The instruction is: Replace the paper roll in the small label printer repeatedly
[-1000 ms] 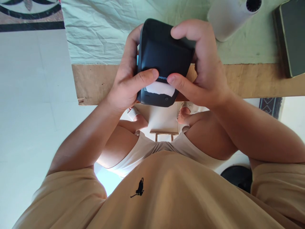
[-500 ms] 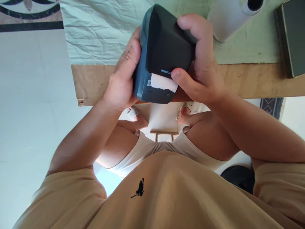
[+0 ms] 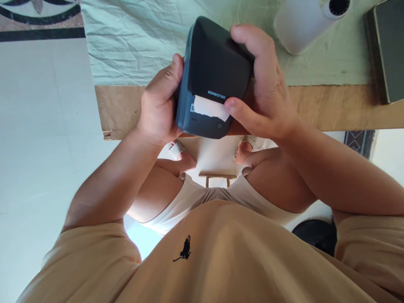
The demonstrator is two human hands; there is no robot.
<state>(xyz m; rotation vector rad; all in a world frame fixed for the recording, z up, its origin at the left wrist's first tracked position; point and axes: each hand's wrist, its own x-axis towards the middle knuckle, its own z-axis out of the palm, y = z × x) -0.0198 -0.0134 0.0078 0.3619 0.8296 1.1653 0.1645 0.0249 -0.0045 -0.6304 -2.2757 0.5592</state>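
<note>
A dark blue and black label printer [image 3: 217, 63] marked NIIMBOT is held up over the table's near edge. White paper [image 3: 211, 108] with a torn edge sticks out of its front slot. My left hand [image 3: 160, 101] grips the printer's left side, thumb along the edge, the other fingers hidden beneath or behind it. My right hand [image 3: 268, 84] holds the right side, its thumb at the paper's right end and a finger on the upper right edge of the lid.
A pale green cloth [image 3: 126, 42] covers the wooden table [image 3: 123, 109]. At the back right stands a white bottle [image 3: 296, 25] with a black cap. A dark flat object [image 3: 389, 50] lies at the far right.
The printer has tilted and shifted slightly left and down at its top, showing more of the brand lettering. Both hands have moved a little with it and still hold it.
</note>
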